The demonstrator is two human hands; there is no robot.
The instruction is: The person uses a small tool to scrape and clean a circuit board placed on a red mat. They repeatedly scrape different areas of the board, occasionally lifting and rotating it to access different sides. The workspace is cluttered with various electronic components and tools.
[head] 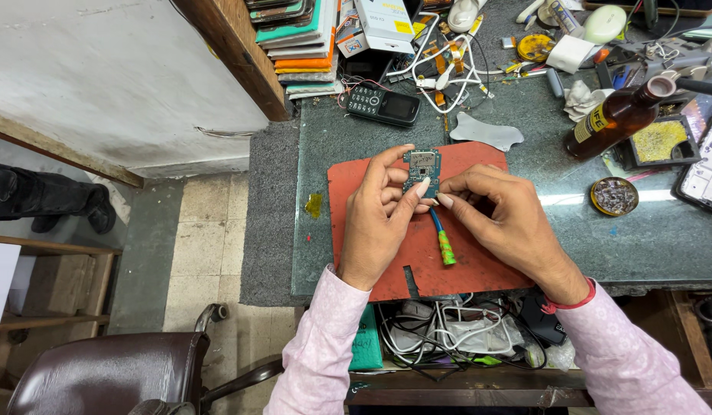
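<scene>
My left hand point(375, 219) pinches a small blue-green circuit board point(422, 165) with a metal shield, holding it just above a red-orange work mat point(356, 184). My right hand point(502, 219) meets it from the right; its fingertips touch the board's lower edge. A tool with a blue shaft and green striped handle point(443, 242) lies on the mat beneath and between both hands. Whether my right fingers hold a small part is hidden.
A black keypad phone point(383, 105) lies behind the mat near tangled white cables point(448, 65). A brown bottle point(617, 119), a round tin point(614, 196) and a tray point(659, 142) stand at right. A stack of boxes and books point(302, 42) rises at the back left. A brown chair point(110, 376) is lower left.
</scene>
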